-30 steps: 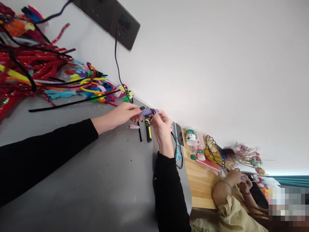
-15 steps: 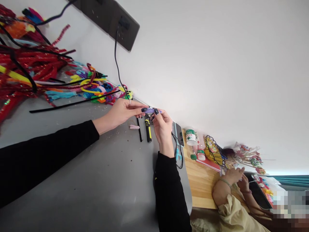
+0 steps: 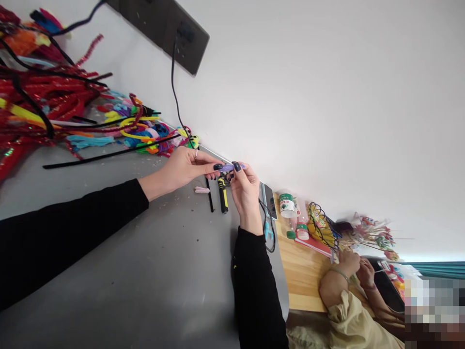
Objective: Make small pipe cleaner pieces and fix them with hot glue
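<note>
A short purple pipe cleaner piece [image 3: 228,167] is stretched between my two hands above the grey table mat [image 3: 152,271]. My left hand [image 3: 185,169] pinches its left end between thumb and fingers. At the other end, my right hand [image 3: 245,189] grips it the same way; its fingertips are partly hidden. Just beneath lie pliers with a yellow and black handle [image 3: 223,196], their head partly covered by my hands. Beside them rest a black pipe cleaner [image 3: 210,198] and a small folded pale pink piece [image 3: 202,190].
Red tinsel stems [image 3: 54,97] and bundled coloured pipe cleaners [image 3: 145,133] pile up at left. A dark power strip [image 3: 163,31] has a hanging cable. At right are a phone [image 3: 269,201], a white-green container [image 3: 287,205], a yellow basket [image 3: 321,230] and another person's hands [image 3: 350,264].
My hands stay nearly in place, still holding the purple piece, with slightly more of it showing between them. The other person's hands have shifted a little. The view has moved slightly.
</note>
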Demonstrator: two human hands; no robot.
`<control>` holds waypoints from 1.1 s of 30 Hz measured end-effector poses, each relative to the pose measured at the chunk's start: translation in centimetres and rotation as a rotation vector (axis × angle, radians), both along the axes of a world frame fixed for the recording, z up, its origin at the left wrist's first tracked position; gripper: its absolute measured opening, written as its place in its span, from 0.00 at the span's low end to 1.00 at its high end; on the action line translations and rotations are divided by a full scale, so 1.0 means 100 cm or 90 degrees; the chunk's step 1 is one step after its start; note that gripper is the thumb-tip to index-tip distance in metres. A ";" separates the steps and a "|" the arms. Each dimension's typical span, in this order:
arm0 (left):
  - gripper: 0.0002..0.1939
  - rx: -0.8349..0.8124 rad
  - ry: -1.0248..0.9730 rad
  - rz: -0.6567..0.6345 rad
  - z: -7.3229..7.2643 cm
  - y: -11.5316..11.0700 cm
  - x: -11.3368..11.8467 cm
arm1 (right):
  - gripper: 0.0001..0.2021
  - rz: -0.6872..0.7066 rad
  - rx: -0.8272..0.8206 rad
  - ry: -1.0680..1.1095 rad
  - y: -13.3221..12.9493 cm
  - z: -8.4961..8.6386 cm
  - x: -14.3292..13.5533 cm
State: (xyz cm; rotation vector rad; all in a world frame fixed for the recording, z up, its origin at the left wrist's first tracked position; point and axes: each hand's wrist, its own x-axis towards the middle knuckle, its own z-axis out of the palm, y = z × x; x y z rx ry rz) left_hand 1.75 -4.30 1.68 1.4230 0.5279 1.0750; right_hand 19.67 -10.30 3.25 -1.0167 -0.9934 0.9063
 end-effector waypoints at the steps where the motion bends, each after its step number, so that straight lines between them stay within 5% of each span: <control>1: 0.16 0.003 0.003 0.001 0.000 0.000 0.000 | 0.14 -0.001 0.000 0.002 0.000 0.000 0.000; 16: 0.13 0.028 0.035 0.070 0.001 -0.005 -0.001 | 0.14 0.007 0.003 0.020 0.000 -0.001 0.000; 33: 0.07 0.344 0.006 0.178 -0.012 -0.002 0.000 | 0.14 0.034 0.012 0.033 0.002 -0.003 0.003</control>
